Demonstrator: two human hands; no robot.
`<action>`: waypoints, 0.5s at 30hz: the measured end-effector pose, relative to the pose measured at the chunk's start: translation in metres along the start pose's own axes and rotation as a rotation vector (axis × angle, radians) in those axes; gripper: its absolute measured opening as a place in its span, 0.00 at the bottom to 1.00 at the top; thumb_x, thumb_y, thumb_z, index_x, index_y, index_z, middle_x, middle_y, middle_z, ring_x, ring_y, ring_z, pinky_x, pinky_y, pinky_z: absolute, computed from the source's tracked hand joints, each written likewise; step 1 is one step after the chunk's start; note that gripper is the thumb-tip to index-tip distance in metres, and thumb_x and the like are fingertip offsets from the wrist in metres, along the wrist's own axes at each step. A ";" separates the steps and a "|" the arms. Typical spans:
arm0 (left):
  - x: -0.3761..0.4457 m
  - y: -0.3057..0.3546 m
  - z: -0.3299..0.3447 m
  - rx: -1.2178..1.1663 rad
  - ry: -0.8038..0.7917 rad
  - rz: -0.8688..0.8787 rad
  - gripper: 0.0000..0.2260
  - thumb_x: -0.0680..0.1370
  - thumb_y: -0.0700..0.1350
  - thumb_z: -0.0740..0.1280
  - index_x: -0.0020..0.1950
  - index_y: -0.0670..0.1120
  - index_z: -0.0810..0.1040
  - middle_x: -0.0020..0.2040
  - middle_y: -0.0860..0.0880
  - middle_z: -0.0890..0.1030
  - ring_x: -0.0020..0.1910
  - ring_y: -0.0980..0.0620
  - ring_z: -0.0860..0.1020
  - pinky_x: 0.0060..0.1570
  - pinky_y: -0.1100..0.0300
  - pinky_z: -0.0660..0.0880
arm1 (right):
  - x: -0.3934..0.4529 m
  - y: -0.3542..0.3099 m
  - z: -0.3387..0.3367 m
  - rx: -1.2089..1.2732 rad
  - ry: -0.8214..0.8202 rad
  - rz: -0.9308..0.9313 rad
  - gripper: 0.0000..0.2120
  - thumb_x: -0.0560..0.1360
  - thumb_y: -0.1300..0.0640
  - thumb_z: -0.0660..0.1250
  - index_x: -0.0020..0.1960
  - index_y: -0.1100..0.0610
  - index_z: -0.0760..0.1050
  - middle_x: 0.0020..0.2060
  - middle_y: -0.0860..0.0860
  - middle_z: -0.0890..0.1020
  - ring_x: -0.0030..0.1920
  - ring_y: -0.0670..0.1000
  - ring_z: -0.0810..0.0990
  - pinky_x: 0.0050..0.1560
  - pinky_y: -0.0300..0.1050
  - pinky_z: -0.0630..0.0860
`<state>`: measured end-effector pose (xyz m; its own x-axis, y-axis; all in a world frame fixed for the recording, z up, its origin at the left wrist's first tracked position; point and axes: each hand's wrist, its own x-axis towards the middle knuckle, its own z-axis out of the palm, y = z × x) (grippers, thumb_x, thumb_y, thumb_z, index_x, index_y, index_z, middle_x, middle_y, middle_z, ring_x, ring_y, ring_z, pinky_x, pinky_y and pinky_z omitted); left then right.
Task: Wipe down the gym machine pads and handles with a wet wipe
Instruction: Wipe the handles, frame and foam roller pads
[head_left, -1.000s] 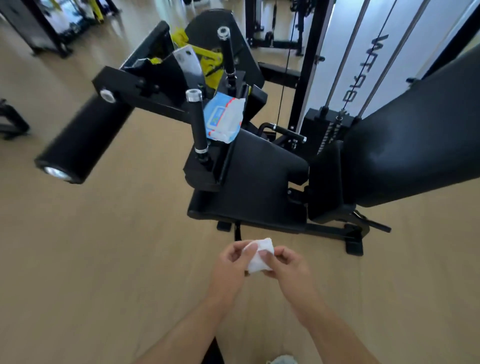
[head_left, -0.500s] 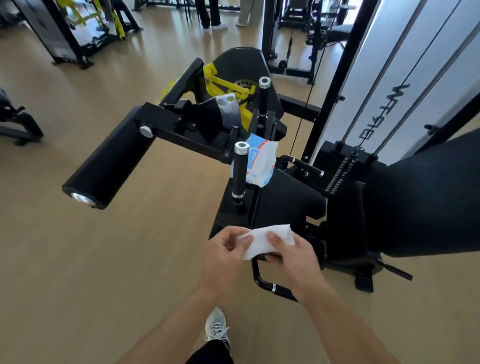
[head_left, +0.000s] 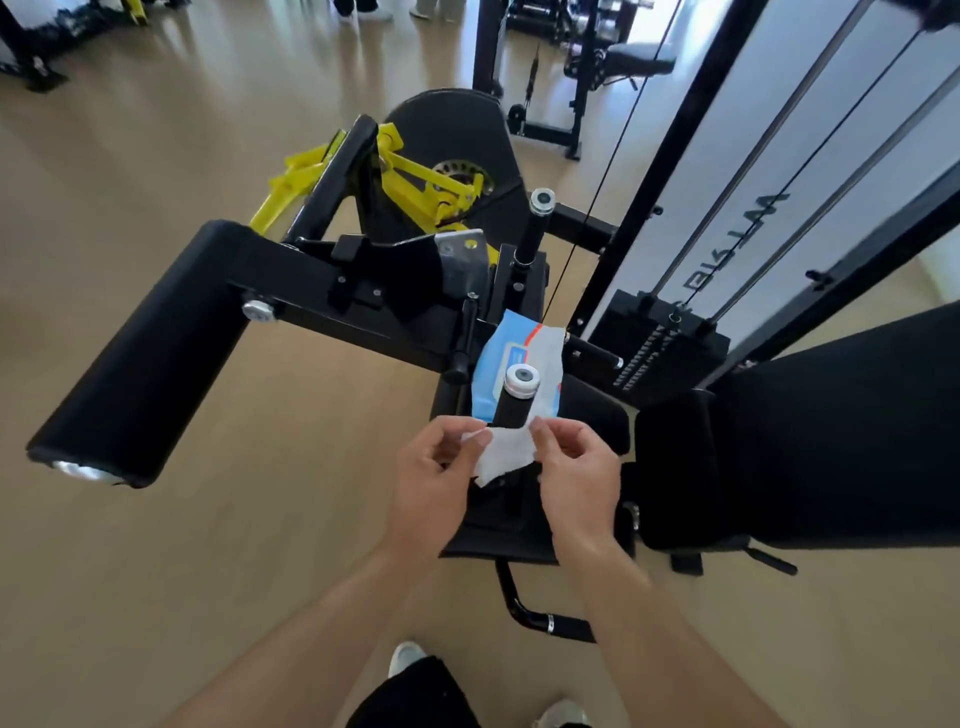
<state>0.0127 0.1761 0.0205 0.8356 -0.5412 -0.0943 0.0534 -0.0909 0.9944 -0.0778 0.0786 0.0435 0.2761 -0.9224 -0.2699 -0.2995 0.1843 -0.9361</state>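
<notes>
Right now my left hand (head_left: 439, 470) and right hand (head_left: 576, 470) each have a pinching grip on one edge of the wet wipe (head_left: 506, 453), stretching it flat, I judge to wrap the near handle (head_left: 514, 400) just beyond it. Behind that handle the wipe pack (head_left: 519, 358) rests on the seat pad (head_left: 597, 415), within reach.

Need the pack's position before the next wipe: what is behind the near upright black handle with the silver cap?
Behind the near upright black handle lies the blue-and-white wet wipe pack on the black seat pad. The handle covers the pack's middle, and its lower edge is hidden too.
</notes>
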 end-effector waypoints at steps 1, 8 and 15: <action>0.002 -0.002 0.000 -0.015 0.003 -0.010 0.01 0.79 0.42 0.72 0.49 0.46 0.83 0.41 0.52 0.85 0.37 0.60 0.81 0.39 0.70 0.75 | -0.006 0.002 -0.001 0.019 -0.061 -0.018 0.06 0.80 0.50 0.70 0.52 0.50 0.84 0.45 0.45 0.86 0.49 0.44 0.84 0.50 0.42 0.81; 0.007 0.002 0.004 -0.119 0.045 -0.062 0.08 0.80 0.42 0.70 0.57 0.51 0.82 0.46 0.57 0.86 0.45 0.60 0.83 0.45 0.69 0.77 | -0.007 0.016 0.004 -0.053 -0.404 -0.122 0.13 0.78 0.54 0.73 0.62 0.46 0.81 0.54 0.41 0.86 0.57 0.43 0.84 0.60 0.48 0.80; -0.011 -0.001 -0.004 -0.030 0.125 -0.115 0.11 0.82 0.48 0.68 0.64 0.56 0.77 0.56 0.61 0.83 0.57 0.60 0.80 0.59 0.62 0.75 | 0.005 -0.014 0.010 -0.099 -0.255 -0.282 0.11 0.78 0.49 0.73 0.58 0.50 0.81 0.51 0.41 0.86 0.50 0.40 0.84 0.47 0.33 0.80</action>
<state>0.0055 0.1858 0.0212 0.8843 -0.4206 -0.2025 0.1672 -0.1196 0.9786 -0.0629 0.0750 0.0529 0.5747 -0.8159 -0.0639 -0.2621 -0.1096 -0.9588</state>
